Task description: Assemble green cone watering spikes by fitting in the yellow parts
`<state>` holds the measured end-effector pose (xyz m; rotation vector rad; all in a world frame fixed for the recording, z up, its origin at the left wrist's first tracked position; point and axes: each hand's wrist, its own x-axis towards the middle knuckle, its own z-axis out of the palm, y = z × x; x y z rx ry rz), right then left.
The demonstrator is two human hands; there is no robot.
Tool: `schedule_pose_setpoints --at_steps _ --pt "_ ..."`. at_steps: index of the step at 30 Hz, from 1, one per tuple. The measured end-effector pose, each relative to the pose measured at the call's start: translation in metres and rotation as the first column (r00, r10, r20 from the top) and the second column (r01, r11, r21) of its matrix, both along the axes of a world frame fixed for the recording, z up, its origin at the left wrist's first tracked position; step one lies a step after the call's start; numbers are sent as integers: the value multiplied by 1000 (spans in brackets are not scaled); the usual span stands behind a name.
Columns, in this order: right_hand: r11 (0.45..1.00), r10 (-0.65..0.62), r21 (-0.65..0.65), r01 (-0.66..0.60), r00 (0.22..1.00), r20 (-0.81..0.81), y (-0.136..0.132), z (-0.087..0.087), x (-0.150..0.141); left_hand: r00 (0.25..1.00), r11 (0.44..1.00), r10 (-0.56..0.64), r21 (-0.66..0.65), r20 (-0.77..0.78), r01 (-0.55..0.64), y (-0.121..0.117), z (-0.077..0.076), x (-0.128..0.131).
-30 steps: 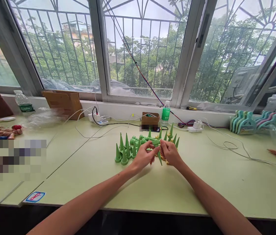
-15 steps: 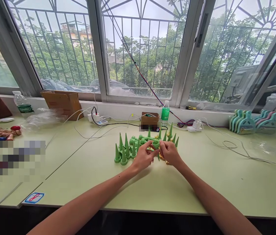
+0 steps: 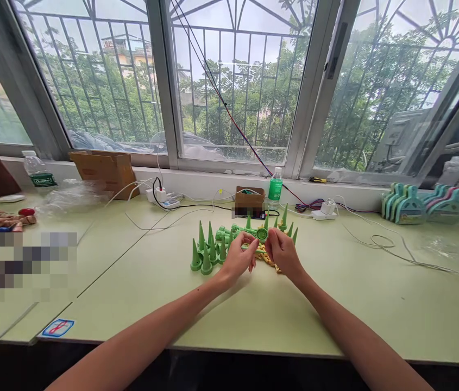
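Both my hands meet over the pale green table [image 3: 335,304], just in front of a heap of green plastic cone spikes [image 3: 233,233]. My right hand [image 3: 281,252] pinches one green cone spike [image 3: 262,235] with its round open end turned toward me. My left hand [image 3: 238,256] has its fingers curled against the same spike's lower part. Several green cones [image 3: 206,252] stand upright in a group just left of my left hand. A small yellow pile [image 3: 269,260] lies under my right hand.
Along the window sill lie a power strip [image 3: 164,202] with cables, a small brown box [image 3: 249,200], a green bottle [image 3: 275,188] and a white adapter [image 3: 324,212]. A cardboard box [image 3: 105,171] stands at the left. Teal holders [image 3: 408,205] stand far right. A cable loop [image 3: 382,240] lies right.
The spike I hold has turned and risen, so its open round end now faces me. A person's hand at the far left and fingers at the far right have gone.
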<state>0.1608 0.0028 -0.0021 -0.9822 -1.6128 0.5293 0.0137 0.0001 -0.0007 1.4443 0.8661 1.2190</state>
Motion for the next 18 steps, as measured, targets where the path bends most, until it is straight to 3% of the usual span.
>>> schedule_pose_setpoints --at_steps 7,18 --pt "999 34 23 -36 994 107 -4 2 0 986 975 -129 -167 102 145 -3 9 -1" --pt "999 41 23 -45 991 128 -2 1 1 973 960 -187 -188 134 210 -2 8 -3"
